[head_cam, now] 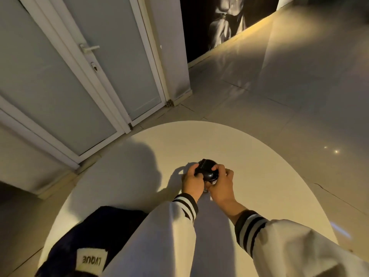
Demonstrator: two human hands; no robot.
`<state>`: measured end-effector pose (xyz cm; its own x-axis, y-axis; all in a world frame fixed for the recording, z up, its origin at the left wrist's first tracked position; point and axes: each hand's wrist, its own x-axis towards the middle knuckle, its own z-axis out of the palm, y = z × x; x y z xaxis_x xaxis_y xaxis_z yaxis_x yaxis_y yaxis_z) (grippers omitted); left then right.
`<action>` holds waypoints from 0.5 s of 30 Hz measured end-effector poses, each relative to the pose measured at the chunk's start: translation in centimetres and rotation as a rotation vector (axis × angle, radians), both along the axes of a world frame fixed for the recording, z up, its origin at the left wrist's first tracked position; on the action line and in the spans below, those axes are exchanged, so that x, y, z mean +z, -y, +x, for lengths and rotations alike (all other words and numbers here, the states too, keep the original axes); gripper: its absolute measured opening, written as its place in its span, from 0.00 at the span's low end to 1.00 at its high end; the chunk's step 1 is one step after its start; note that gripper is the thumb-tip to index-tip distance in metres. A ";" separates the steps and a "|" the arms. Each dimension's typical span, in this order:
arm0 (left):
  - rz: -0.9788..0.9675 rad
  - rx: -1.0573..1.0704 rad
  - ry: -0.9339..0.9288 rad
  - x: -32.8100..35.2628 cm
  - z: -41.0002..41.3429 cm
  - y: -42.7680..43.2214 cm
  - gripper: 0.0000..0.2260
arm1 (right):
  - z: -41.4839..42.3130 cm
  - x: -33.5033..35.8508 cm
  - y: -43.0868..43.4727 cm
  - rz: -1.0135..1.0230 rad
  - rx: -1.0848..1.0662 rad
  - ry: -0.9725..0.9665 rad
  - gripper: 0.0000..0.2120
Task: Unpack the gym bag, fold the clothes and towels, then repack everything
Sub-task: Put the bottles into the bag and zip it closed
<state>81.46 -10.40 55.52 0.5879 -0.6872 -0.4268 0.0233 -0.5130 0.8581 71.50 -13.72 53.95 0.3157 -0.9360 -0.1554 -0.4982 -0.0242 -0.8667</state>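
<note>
A small black rounded object (206, 169) is held over the middle of the round white table (259, 176); what it is I cannot tell. My left hand (192, 182) grips its left side with curled fingers. My right hand (220, 183) curls round its right side, and something pale shows under the fingers. A dark navy gym bag (87, 234) with a white label reading LVQUE lies at the table's near left edge, partly hidden by my left sleeve.
White-framed frosted glass doors (89, 76) with a handle stand at the left. A dark wall picture (223, 21) hangs at the back. Pale floor tiles (299, 86) spread to the right beyond the table. My shadow falls on the table's left part.
</note>
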 end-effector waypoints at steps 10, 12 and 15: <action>-0.068 -0.039 0.126 3.0 -3.6 -12.9 0.13 | -4.6 4.6 -12.2 -0.133 0.019 -0.035 0.30; -0.088 -0.054 0.137 3.7 -4.1 -15.9 0.13 | -5.5 5.7 -15.1 -0.134 0.025 -0.002 0.30; -0.069 -0.092 0.186 4.8 -4.9 -20.5 0.14 | -6.4 6.4 -19.6 -0.065 0.028 0.080 0.28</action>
<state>76.55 10.08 60.33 0.5853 -0.7658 -0.2666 -0.1833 -0.4452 0.8765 65.06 5.88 60.32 0.3513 -0.9338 -0.0677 -0.4254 -0.0947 -0.9000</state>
